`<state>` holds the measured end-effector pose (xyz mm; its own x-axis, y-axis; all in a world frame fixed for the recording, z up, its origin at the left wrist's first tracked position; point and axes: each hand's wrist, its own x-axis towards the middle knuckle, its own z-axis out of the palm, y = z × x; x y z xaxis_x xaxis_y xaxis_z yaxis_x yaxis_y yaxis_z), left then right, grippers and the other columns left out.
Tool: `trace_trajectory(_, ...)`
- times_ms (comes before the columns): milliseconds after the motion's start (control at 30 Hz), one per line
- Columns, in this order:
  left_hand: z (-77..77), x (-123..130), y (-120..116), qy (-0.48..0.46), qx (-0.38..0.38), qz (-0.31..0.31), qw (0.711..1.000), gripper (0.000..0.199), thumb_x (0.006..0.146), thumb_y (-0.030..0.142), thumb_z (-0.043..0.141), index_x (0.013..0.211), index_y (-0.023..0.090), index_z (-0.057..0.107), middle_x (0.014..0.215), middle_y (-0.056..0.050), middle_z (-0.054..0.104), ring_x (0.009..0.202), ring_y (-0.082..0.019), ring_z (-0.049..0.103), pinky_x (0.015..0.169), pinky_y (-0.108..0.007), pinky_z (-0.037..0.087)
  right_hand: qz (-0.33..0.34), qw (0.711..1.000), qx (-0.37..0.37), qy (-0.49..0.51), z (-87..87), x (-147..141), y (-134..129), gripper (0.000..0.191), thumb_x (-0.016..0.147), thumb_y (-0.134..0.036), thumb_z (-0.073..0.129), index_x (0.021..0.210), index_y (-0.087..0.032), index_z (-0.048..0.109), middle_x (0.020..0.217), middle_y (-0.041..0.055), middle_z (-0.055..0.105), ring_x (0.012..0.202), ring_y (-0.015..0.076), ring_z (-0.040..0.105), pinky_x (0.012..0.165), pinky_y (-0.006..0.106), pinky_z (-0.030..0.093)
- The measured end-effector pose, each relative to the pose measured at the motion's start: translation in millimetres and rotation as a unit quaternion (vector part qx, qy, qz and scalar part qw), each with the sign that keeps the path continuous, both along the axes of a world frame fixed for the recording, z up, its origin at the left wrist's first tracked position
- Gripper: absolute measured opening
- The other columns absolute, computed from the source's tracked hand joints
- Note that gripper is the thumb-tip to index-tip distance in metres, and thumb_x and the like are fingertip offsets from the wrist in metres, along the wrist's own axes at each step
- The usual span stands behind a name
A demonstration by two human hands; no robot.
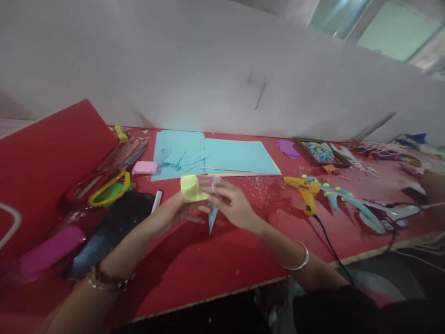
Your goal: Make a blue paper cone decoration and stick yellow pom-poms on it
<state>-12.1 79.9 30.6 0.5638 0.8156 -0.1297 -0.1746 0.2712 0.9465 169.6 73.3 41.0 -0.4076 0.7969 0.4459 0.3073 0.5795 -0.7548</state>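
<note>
My left hand [170, 211] grips a piece of bright yellow paper [189, 188] that looks crumpled or folded. Facing it, my right hand [236, 206] has its fingers closed around a pale blue paper cone [212, 219], whose tip points down. The two hands meet above the red table, and the yellow piece is close beside the fingers of my right hand. Part of the cone is hidden behind those fingers. Beyond the hands lie light blue paper sheets [236, 155] with a thin wooden stick [225, 170] and cut blue strips [179, 162] on them.
A yellow glue gun [308, 192] with a black cord lies on the right. Scissors with yellow handles [111, 190], a dark phone-like slab [111, 232] and a pink block [145, 167] are on the left. A tray [342, 161] of scraps stands at the back right.
</note>
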Motion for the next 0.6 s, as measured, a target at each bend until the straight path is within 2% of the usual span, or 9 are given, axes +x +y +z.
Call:
trace_trajectory(67,-0.6,5,-2,0.078,0.066,0.069,0.992,0.042,0.064,0.059,0.059,0.074,0.018,0.058,0.058,0.001,0.055,0.054,-0.012,0.052,0.052,-0.023,0.044,0.013,1.000,-0.001,-0.024,-4.0,-2,-1,0.023,0.085,-0.023,0.047,0.103,-0.020,0.061,0.106,0.0063,0.061,0.102,0.0162,0.053,0.090,0.035,0.042)
trace_trajectory(167,1.9,12,-6,0.166,0.132,0.128,0.969,0.040,0.077,0.052,0.048,0.056,0.017,0.051,0.045,0.004,0.046,0.045,-0.009,0.043,0.050,-0.022,0.039,0.026,0.998,-0.010,-0.062,-10.5,-4,-3,0.022,0.083,-0.024,0.049,0.099,-0.019,0.063,0.098,0.0071,0.061,0.091,0.0166,0.055,0.083,0.034,0.045)
trace_trajectory(333,6.4,13,-9,0.260,0.187,0.109,0.941,0.053,0.085,0.050,0.028,0.046,0.019,0.047,0.038,0.002,0.048,0.041,-0.012,0.048,0.048,-0.023,0.040,0.051,0.996,-0.020,-0.066,-12.8,-6,-7,0.019,0.084,-0.024,0.048,0.096,-0.017,0.061,0.094,0.0066,0.060,0.083,0.0142,0.053,0.078,0.032,0.046)
trace_trajectory(467,10.0,12,-10,0.300,0.232,0.092,0.921,0.057,0.085,0.049,0.026,0.040,0.020,0.045,0.036,0.000,0.051,0.040,-0.013,0.051,0.048,-0.023,0.042,0.060,0.993,-0.006,-0.098,-10.5,-10,-12,0.015,0.083,-0.022,0.045,0.078,-0.016,0.058,0.080,0.0050,0.057,0.077,0.0142,0.051,0.072,0.030,0.046)
trace_trajectory(600,14.7,12,-12,0.318,0.258,0.097,0.907,0.055,0.086,0.043,0.026,0.039,0.020,0.046,0.036,-0.002,0.053,0.039,-0.013,0.052,0.046,-0.022,0.040,0.059,0.993,0.001,-0.105,-9.0,-12,-14,0.015,0.082,-0.022,0.045,0.071,-0.016,0.054,0.074,0.0037,0.055,0.072,0.0133,0.050,0.067,0.028,0.044)
